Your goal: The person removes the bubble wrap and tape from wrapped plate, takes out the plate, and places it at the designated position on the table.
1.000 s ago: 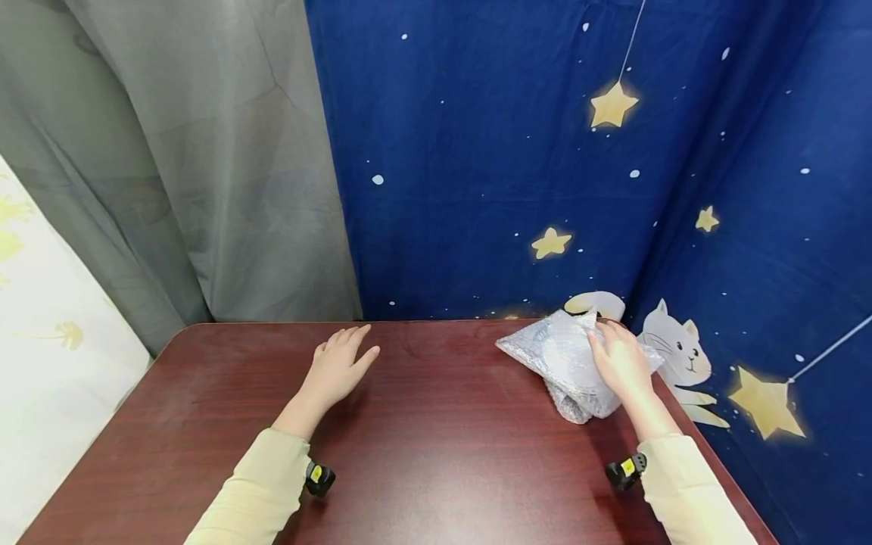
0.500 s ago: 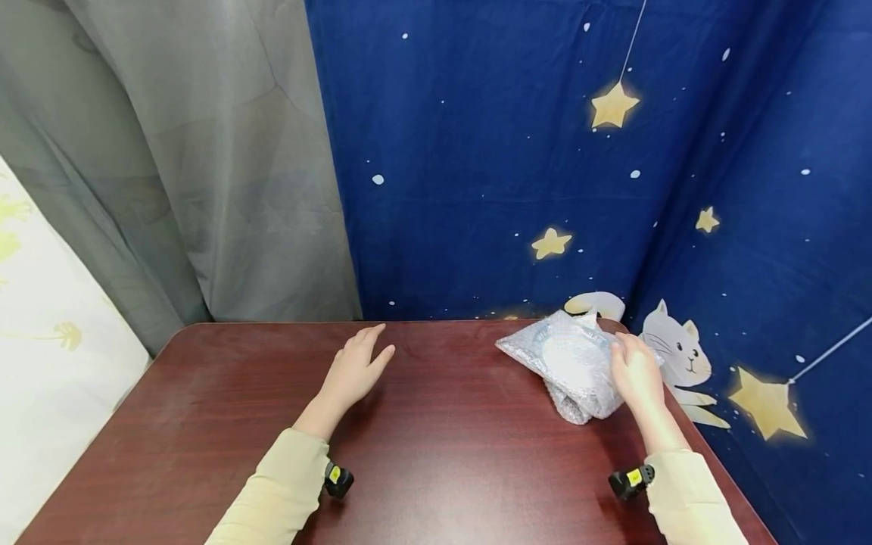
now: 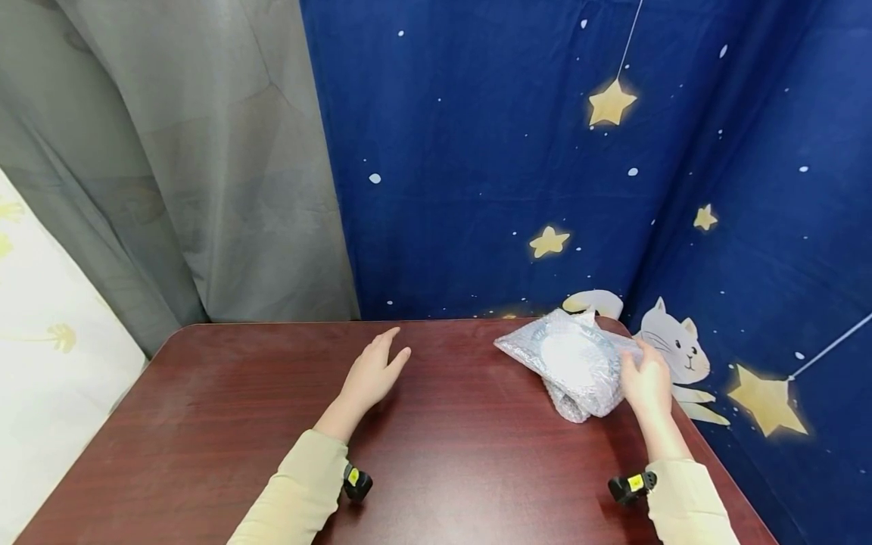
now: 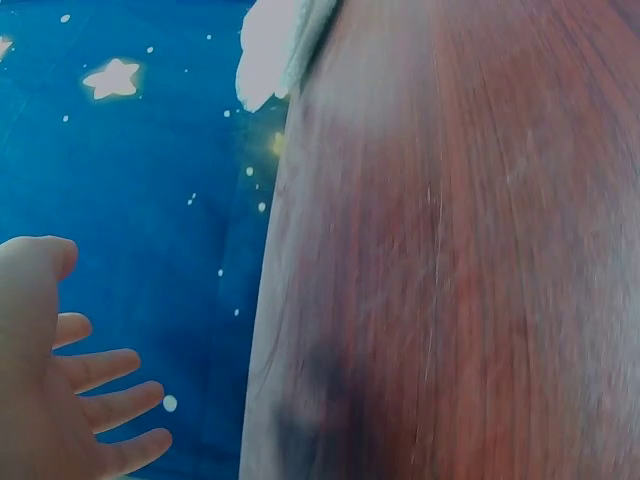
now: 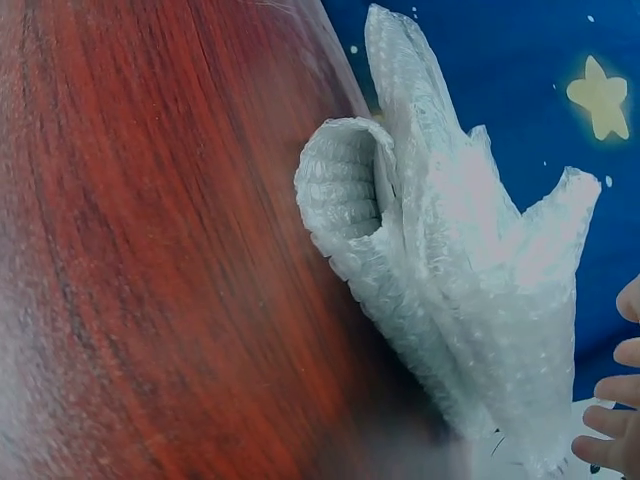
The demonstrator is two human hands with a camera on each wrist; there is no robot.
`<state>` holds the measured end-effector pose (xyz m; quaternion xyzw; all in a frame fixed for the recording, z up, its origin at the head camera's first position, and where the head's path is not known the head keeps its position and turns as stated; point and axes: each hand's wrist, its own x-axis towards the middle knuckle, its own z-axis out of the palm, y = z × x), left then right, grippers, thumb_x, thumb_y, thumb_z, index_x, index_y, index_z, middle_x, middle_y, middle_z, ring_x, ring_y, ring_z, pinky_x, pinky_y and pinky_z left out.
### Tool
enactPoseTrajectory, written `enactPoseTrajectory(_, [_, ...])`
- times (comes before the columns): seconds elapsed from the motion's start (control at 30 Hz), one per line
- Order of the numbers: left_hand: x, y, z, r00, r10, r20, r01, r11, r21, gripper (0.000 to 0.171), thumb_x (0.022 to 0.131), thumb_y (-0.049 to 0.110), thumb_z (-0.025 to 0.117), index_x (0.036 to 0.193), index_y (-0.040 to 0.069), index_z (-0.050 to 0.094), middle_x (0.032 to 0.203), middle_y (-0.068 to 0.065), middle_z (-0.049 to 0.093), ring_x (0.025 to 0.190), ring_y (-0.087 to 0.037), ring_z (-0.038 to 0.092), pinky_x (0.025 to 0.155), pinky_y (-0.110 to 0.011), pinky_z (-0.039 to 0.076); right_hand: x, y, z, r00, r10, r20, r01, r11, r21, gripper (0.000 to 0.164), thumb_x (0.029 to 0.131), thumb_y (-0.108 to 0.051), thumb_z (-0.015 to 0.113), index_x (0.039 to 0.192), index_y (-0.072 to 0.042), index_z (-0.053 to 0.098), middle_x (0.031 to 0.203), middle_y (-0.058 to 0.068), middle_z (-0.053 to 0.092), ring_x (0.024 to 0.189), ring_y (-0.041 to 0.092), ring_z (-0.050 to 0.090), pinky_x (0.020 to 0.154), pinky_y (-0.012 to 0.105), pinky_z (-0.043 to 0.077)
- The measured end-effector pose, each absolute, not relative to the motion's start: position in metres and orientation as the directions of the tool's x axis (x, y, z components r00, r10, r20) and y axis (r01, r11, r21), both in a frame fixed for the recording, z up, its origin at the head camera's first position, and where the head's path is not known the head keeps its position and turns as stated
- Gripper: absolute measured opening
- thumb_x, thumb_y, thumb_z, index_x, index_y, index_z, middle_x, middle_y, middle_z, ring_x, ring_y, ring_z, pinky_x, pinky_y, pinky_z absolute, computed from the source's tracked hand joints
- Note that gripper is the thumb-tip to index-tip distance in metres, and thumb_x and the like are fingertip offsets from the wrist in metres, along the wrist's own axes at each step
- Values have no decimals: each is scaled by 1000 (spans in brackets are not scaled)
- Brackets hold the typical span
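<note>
A crumpled bundle of clear bubble wrap [image 3: 572,363] lies near the back right corner of the brown table [image 3: 436,454]. One part of the bubble wrap [image 5: 480,270] curls into an open-ended roll in the right wrist view. My right hand [image 3: 647,382] is at the bundle's right side. Its fingers [image 5: 610,420] are spread and show a gap from the wrap in the right wrist view. To the left, my left hand [image 3: 371,375] hovers over the table with fingers extended and thumb apart, holding nothing.
Behind the table hangs a blue curtain [image 3: 470,151] with stars and a printed cat [image 3: 674,344]. A grey curtain [image 3: 259,189] hangs at the back left, beside a white patterned cloth [image 3: 54,393]. Each wrist carries a small black camera.
My right hand has slid off the top of the bubble wrap toward its right side and nearer to me. My left hand has drifted to the right. The bundle stays in place.
</note>
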<state>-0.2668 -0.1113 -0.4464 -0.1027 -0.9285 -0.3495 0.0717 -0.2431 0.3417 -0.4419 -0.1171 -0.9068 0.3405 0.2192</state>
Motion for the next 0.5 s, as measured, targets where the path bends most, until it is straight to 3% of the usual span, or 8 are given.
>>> enactPoseTrajectory(0.3, [-267,-92,-450,-972,126,198,229,683,693,57,98,39,50,144,5,41,136,-17,51,127,-32,45,103,-50,36,-238,349,-451,-812,503,295,116,635,-764,56,97,-20,48,141,11,33,137,35,37,127,49,34,106,57,26])
enactPoseTrajectory(0.5, [-267,-79,-451,-974,118,193,223,657,720,55,98,38,51,143,7,43,131,-16,56,122,-30,50,101,-49,38,-235,354,-455,-818,522,244,153,605,-781,59,97,-27,49,142,6,32,138,32,37,126,49,35,105,58,26])
